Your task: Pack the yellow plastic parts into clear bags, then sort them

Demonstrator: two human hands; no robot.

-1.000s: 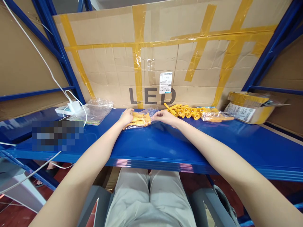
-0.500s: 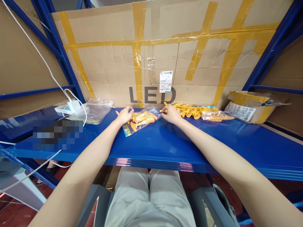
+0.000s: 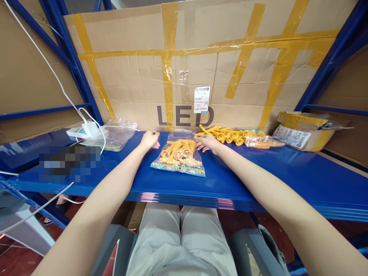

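A clear plastic bag (image 3: 178,155) filled with orange plastic pieces lies flat on the blue shelf (image 3: 258,172), its printed bottom edge toward me. My left hand (image 3: 149,138) rests on the shelf just left of the bag's top, fingers loosely apart and holding nothing. On the other side, my right hand (image 3: 207,142) lies with its fingers stretched out, the tips at the bag's upper right edge. Loose orange pieces (image 3: 227,135) are piled just behind my right hand.
A taped cardboard sheet marked LED (image 3: 184,76) closes the back. Empty clear bags (image 3: 116,134) and a white charger with cable (image 3: 87,130) lie at left. Another filled bag (image 3: 263,142) and a cardboard box (image 3: 303,130) sit at right. Blue rack posts frame both sides.
The bag has been turned and laid flat nearer to me, between my hands. Both hands have come off it and moved apart to its two sides.
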